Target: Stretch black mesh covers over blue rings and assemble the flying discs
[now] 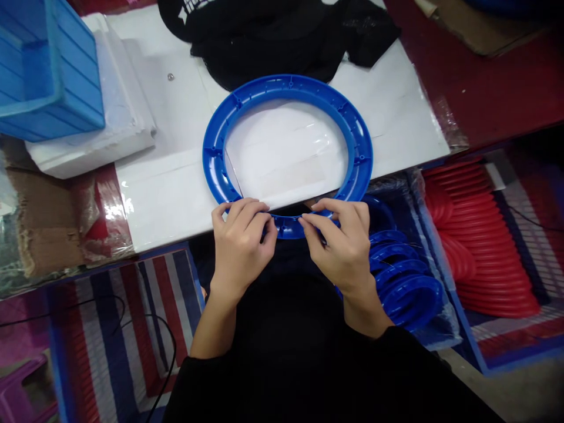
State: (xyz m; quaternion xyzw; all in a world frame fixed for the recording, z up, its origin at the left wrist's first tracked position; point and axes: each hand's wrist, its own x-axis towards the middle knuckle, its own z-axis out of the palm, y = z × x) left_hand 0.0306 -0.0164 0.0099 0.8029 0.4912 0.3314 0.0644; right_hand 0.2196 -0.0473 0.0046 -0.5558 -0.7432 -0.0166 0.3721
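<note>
A blue plastic ring [362, 141] lies on the white-covered table, its hollow ribbed side up and its near part jutting past the table edge. At the near left of the ring, my left hand [244, 241] is closed, thumb and fingertips pinching at the inner rim. My right hand [341, 241] does the same at the near right, a short stretch of rim between the two. Whether a thin piece is also held along that rim I cannot make out. Both palms face down and hide parts of the ring.
Black cloth [282, 35] lies behind the ring. A blue bin [79, 70] stands on a white foam block [127, 117] at left. Below the table, several blue rings [409, 294] and red rings [497, 252] fill crates at right; a striped-lined crate [127, 329] stands at left.
</note>
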